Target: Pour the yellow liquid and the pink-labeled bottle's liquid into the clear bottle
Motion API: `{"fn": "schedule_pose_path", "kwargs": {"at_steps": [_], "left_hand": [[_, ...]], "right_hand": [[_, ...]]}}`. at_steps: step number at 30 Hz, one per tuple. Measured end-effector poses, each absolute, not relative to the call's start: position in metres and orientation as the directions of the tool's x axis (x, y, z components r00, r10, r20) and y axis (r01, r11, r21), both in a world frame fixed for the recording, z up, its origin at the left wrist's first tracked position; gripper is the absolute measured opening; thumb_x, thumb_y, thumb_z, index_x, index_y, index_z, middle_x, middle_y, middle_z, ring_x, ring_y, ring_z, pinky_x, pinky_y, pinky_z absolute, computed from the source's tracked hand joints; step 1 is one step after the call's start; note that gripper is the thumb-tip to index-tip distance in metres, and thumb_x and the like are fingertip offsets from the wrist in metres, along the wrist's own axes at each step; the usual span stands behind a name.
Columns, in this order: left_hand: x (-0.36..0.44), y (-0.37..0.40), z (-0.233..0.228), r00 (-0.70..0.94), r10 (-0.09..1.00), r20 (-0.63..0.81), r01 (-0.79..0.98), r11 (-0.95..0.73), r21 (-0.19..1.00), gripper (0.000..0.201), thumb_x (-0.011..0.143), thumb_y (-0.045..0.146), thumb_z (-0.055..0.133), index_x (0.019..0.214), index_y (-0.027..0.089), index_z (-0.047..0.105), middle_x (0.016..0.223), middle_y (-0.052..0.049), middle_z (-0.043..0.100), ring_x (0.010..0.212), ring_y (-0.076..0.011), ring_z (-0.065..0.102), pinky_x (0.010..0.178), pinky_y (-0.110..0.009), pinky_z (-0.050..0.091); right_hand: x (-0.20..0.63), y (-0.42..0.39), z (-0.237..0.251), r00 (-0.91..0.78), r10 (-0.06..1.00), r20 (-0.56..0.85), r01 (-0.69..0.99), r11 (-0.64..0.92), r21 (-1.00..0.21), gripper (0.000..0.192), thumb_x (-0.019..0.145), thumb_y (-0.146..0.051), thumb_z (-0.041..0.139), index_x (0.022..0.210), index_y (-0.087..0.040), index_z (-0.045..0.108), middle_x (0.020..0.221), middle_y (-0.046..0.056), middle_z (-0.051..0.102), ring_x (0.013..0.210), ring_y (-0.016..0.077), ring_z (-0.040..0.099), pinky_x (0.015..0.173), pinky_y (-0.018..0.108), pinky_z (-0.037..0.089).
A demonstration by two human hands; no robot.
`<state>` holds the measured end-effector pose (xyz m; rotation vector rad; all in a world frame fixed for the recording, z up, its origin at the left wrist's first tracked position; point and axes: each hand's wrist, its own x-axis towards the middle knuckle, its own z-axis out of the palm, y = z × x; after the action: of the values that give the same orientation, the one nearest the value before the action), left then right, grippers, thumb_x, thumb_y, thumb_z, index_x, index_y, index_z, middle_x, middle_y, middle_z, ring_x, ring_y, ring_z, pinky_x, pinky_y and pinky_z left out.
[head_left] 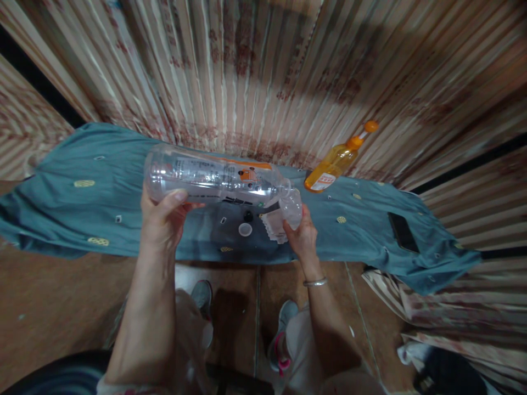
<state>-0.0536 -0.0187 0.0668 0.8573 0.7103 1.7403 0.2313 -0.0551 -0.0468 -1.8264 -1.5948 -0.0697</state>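
Observation:
My left hand [162,216] grips the base end of a large clear plastic bottle [214,176], held on its side above a surface draped in blue-green cloth [82,206]. The bottle's open neck points right and down into a small clear plastic cup [291,208], which my right hand [302,237] holds tilted against it. A metal bangle [315,282] sits on my right wrist. Below the bottle, a white bottle cap [245,229] and a small dark cap [248,216] lie on the cloth. Some crumpled white material [273,226] rests just left of my right hand.
An orange liquid bottle with an orange spout cap [335,162] stands at the back right of the cloth. A dark phone [403,232] lies on the cloth's right end. Striped patterned curtains [263,71] hang behind. My shoes [280,334] stand on brown floor tiles.

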Motion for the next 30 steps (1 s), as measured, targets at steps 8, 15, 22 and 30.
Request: {"fn": "schedule_pose_path", "kwargs": {"at_steps": [8,15,22,30], "left_hand": [[-0.0545,-0.0174,0.0651,-0.239,0.95,0.2,-0.537,-0.301,0.788,0.082,0.046,0.015,0.077,0.123,0.024,0.051,0.078,0.001,0.067,0.06,-0.0169,0.064,0.04,-0.022,0.052],[-0.055,-0.018,0.0646,-0.223,0.95,0.221,-0.533,-0.308,0.788,0.082,0.048,0.016,0.078,0.124,0.023,0.05,0.077,0.0,0.068,0.06,-0.0169,0.064,0.041,-0.023,0.053],[-0.0544,-0.018,0.066,-0.232,0.949,0.213,-0.532,-0.307,0.789,0.078,0.047,0.015,0.076,0.121,0.023,0.053,0.077,0.0,0.068,0.059,-0.0181,0.064,0.039,-0.024,0.053],[-0.0549,-0.018,0.0644,-0.23,0.948,0.222,-0.53,-0.313,0.788,0.081,0.048,0.016,0.078,0.124,0.023,0.051,0.077,0.0,0.067,0.06,-0.017,0.064,0.041,-0.023,0.053]], "right_hand": [[0.2327,-0.0545,-0.0488,0.236,0.845,0.479,0.888,0.013,-0.46,0.066,0.081,-0.036,0.056,0.138,-0.011,0.034,0.127,0.02,0.059,0.113,0.0264,0.06,0.09,0.039,0.051],[0.2319,-0.0548,-0.0484,0.246,0.846,0.473,0.886,0.002,-0.465,0.067,0.08,-0.035,0.057,0.138,-0.01,0.033,0.127,0.021,0.059,0.113,0.0273,0.06,0.09,0.04,0.051],[0.2318,-0.0548,-0.0474,0.249,0.851,0.462,0.885,-0.005,-0.466,0.068,0.08,-0.035,0.059,0.138,-0.01,0.034,0.129,0.021,0.058,0.115,0.028,0.059,0.091,0.041,0.051],[0.2317,-0.0543,-0.047,0.243,0.842,0.481,0.885,0.01,-0.465,0.067,0.079,-0.034,0.059,0.137,-0.011,0.036,0.127,0.02,0.059,0.114,0.0278,0.06,0.091,0.041,0.051]]}}
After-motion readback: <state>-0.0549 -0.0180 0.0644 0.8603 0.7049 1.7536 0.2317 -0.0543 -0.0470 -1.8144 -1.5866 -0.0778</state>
